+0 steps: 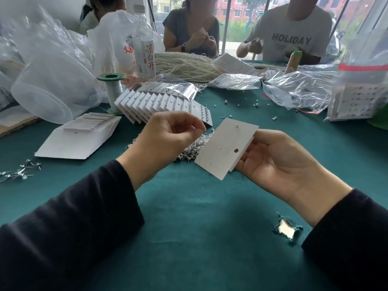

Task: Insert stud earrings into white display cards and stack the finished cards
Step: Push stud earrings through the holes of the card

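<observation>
My right hand (279,162) grips a white display card (224,148) by its right edge, tilted above the green table. One stud earring (236,126) sits in the card near its top. My left hand (168,137) hovers left of the card with fingers curled and fingertips pinched together; whether a stud is between them is too small to see. A heap of loose silver studs (189,152) lies on the cloth under and between the hands. A fanned row of finished cards (163,106) lies behind the left hand.
A folded white box of blank cards (77,139) lies at left, with scattered studs (19,172) nearer me. Clear plastic tubs and bags (52,80), a spool (112,89), a bottle (144,49), pearl strands (184,66) and people fill the far side. The cloth has a tear (286,228).
</observation>
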A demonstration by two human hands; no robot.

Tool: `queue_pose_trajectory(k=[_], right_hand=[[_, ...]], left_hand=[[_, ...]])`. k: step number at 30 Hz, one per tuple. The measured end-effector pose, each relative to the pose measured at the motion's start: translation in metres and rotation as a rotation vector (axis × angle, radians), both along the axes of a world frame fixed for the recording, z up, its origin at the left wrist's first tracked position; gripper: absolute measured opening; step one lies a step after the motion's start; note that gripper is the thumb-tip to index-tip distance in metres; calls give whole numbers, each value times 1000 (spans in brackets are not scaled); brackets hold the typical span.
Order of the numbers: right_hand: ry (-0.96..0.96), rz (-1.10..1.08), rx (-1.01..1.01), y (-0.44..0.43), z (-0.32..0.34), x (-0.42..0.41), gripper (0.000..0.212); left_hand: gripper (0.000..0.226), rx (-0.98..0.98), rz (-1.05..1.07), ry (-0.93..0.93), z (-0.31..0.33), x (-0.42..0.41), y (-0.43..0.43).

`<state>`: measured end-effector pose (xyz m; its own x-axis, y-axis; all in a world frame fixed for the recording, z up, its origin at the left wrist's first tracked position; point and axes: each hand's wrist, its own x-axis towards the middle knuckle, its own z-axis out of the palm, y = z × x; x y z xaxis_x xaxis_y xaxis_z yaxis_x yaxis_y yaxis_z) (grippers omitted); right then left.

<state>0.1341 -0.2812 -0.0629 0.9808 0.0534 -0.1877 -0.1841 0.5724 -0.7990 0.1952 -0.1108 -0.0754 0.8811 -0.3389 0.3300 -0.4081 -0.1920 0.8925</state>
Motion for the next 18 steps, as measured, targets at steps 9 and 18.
queue_pose_trajectory(k=[9,18], right_hand=[[5,-14,-22,0,0,0,24],[-16,43,88,13,-3,-4,43]], left_hand=[[17,31,162,-128,11,-9,-5],[20,38,130,-227,11,-34,-25]])
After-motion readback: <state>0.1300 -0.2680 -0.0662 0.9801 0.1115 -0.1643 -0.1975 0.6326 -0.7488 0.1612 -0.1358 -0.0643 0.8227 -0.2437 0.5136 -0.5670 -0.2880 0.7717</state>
